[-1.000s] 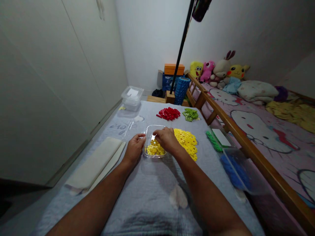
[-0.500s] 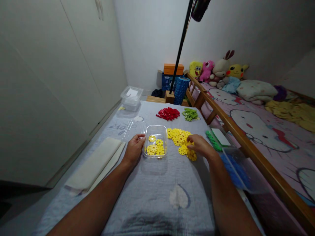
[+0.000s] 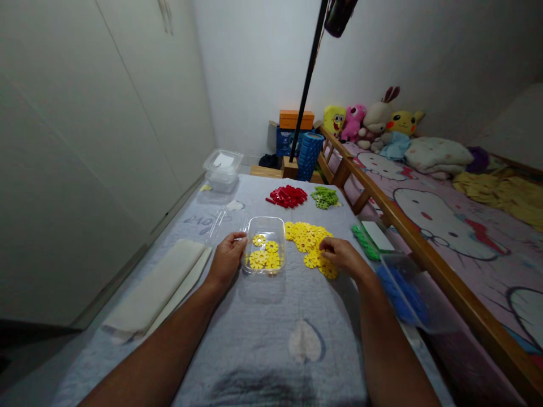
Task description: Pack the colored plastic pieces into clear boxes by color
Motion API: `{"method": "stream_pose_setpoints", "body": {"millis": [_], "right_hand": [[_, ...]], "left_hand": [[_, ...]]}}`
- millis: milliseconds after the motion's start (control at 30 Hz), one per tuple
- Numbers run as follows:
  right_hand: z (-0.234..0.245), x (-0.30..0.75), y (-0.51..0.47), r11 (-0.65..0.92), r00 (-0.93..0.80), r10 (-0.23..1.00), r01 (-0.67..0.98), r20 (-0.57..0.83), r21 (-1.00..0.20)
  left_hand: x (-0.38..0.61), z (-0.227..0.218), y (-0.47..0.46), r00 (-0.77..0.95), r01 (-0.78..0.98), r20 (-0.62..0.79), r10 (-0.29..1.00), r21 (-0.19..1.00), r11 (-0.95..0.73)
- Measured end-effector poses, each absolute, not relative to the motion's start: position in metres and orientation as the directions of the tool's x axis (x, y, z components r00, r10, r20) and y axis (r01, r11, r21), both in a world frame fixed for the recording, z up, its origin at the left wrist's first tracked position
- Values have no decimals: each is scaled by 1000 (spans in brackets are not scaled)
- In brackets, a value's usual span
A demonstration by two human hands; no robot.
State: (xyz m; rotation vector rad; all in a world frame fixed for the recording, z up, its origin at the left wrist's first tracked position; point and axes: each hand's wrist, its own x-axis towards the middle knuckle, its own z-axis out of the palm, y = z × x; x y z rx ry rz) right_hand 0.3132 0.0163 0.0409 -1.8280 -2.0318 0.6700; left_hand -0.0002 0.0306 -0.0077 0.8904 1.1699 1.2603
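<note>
My left hand [image 3: 229, 257] is closed on the left rim of a clear plastic box [image 3: 265, 222]. Several yellow snowflake discs [image 3: 264, 259] with notched edges lie inside the box. To its right, more of the same discs form a loose yellow pile [image 3: 304, 233] on the cloth. At the near right side of that pile, my right hand [image 3: 343, 255] has its thumb and fingers drawn together on a yellow disc, partly hidden by the fingers. A clear lid [image 3: 227, 225] lies flat behind my left hand.
Behind the yellow discs lie a red pile [image 3: 288, 196] and a light green pile [image 3: 324, 197]. Stacked clear boxes [image 3: 223, 167] stand at the back left. A folded cloth [image 3: 159, 285] is on the left. Boxes of green [image 3: 365, 243] and blue pieces [image 3: 401, 294] sit by the wooden bed rail [image 3: 382, 206].
The fingers of my right hand have come closer together at the yellow pile. My left hand stays on the box rim. The whole view has shifted slightly.
</note>
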Motion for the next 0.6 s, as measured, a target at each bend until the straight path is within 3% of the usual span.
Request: {"method": "stream_pose_setpoints", "body": {"millis": [133, 233, 333, 500, 600], "right_hand": [[58, 291, 20, 140, -154, 987, 674, 48, -725], [71, 252, 25, 245, -258, 960, 596, 106, -765], [75, 212, 33, 336, -334, 932, 639, 143, -692], [65, 174, 53, 411, -408, 907, 796, 107, -445], [58, 165, 62, 448, -458, 885, 794, 81, -411]], "left_hand": [[-1, -8, 31, -66, -233, -165, 984, 962, 145], [0, -7, 31, -62, -248, -170, 984, 957, 149], [0, -8, 31, -73, -247, -176, 982, 957, 153], [-1, -11, 32, -68, -239, -163, 984, 960, 143], [-1, -12, 33, -65, -239, -153, 986, 962, 134]]}}
